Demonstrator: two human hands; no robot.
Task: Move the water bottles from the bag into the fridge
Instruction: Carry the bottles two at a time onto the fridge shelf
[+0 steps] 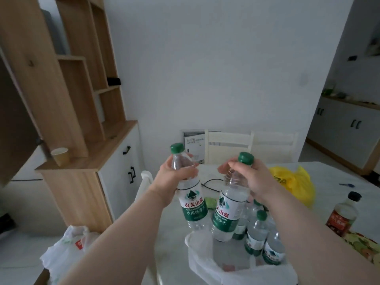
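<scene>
From the head camera, two green-capped water bottles are held up over the white table [329, 177], both long axes near vertical with caps up. The left hand [174, 175] is wrapped around the shoulder of the left bottle [190, 194], whose cap leans slightly to the left. The right hand [250, 179] is clamped on the neck of the right bottle [228, 208], just under its cap; this bottle tilts a little, cap toward the right, base hanging just above the white plastic bag [207, 262]. The two bottles are close beside each other but apart.

More bottles [257, 233] stand upright in the open bag, caps up; the right forearm covers several of them, so their count cannot be told. The bag's near edge is cut off by the frame bottom. A yellow bag [296, 182] lies crumpled further back on the table, and a dark-capped sauce bottle [343, 214] stands at the right. No fridge is in view.
</scene>
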